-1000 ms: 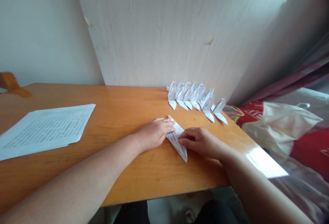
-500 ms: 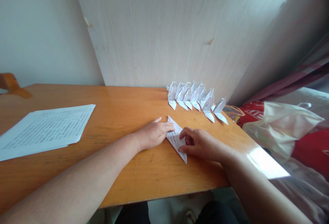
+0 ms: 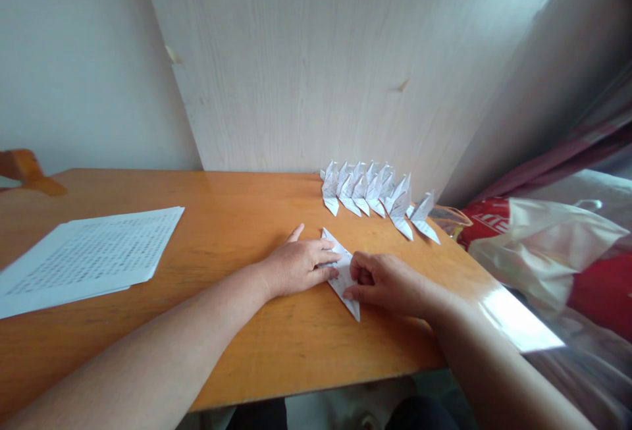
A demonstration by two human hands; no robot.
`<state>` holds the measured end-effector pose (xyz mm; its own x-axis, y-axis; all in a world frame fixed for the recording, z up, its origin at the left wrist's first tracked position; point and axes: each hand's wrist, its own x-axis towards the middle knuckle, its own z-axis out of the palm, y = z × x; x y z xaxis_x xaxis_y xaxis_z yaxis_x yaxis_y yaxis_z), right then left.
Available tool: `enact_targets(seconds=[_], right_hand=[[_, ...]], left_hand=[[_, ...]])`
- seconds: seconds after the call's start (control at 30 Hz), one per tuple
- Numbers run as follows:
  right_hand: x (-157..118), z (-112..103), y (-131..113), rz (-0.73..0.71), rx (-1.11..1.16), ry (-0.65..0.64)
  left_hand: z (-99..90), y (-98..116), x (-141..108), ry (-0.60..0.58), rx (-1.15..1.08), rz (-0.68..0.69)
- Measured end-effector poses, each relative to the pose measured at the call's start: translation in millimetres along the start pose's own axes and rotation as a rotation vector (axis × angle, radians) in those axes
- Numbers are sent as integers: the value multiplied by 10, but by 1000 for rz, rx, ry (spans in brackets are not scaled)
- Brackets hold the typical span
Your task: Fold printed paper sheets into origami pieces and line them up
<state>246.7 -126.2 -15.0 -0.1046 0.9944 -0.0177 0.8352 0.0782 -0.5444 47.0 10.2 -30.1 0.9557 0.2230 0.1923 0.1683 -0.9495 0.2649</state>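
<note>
A folded sheet of printed paper [image 3: 340, 275], narrow and pointed at both ends, lies flat on the wooden table [image 3: 247, 338]. My left hand [image 3: 299, 264] rests with its fingers spread over the paper's left side, the thumb sticking up and away. On the paper's right side is my right hand [image 3: 380, 280], its fingers curled and its thumb and fingertips at the paper's edge. Whether it pinches a layer of the paper is hidden. Several folded paper figures [image 3: 401, 207] stand in rows behind my hands, near the wall.
Printed sheets [image 3: 99, 255] lie stacked on the left. An orange-brown wooden piece [image 3: 30, 170] shows at the far left. White and red bags [image 3: 548, 236] sit beyond the table's right edge. A pale wood-grain panel [image 3: 306, 68] rises behind the table.
The fingers of my left hand have spread over more of the paper, and its thumb has lifted. My right hand's fingers are curled tighter. The view has shifted slightly.
</note>
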Motion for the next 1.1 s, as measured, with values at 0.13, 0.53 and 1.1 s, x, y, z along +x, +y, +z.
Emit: enact_targets(seconds=[0.13, 0.53, 1.1], right_hand=[[13, -45, 91, -5, 92, 125], [-235, 18, -160, -265, -174, 128], [-349, 247, -236, -226, -418, 45]], left_hand=[[-8, 19, 9, 6, 13, 6], [-21, 54, 8, 9, -2, -7], [-2, -58, 59, -39, -105, -190]])
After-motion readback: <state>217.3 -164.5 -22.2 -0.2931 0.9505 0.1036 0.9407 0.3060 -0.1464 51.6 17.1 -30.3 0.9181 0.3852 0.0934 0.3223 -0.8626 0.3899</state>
